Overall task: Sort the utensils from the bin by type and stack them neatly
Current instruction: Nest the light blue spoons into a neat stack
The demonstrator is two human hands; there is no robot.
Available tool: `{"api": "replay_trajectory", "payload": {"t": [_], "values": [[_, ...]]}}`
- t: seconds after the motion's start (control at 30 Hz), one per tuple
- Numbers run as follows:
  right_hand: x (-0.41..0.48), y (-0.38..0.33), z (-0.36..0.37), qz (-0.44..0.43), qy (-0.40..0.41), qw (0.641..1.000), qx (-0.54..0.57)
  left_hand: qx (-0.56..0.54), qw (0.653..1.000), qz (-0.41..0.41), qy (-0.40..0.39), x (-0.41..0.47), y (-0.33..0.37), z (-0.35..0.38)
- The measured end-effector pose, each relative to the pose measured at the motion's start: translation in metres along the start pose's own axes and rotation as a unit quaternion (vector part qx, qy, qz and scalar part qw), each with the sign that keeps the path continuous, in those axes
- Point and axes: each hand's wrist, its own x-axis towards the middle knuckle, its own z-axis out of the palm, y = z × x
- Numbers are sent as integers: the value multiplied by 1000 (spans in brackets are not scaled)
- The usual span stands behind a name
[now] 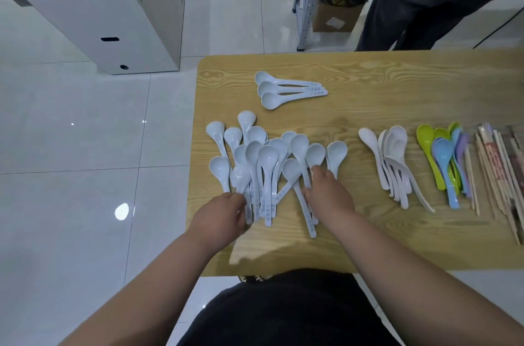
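Left hand grips pale-blue spoons, right hand presses them; chopsticks lie far right.

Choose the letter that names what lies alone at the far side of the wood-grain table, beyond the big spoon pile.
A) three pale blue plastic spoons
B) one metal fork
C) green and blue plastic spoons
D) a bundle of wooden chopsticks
A: three pale blue plastic spoons lie together there on the wood-grain table, while the wooden chopsticks lie at its right edge.

Light fell even from overhead; glare spot shone on floor; soft shadow lay on bench; edges bowed; left hand blurred.
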Motion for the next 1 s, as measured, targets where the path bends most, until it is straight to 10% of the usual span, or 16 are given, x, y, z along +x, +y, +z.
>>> {"api": "replay_trajectory", "payload": {"t": [0.57,0.73,1.0], "values": [[-16,3,2,49,-39,990,123,-61,991,-52,106,109,20,-58],[-29,10,5,43,-33,982,179,-7,997,-67,28,137,19,-55],[-49,-10,-12,-122,-46,967,219,-107,985,-115,66,96,14,-66]]}}
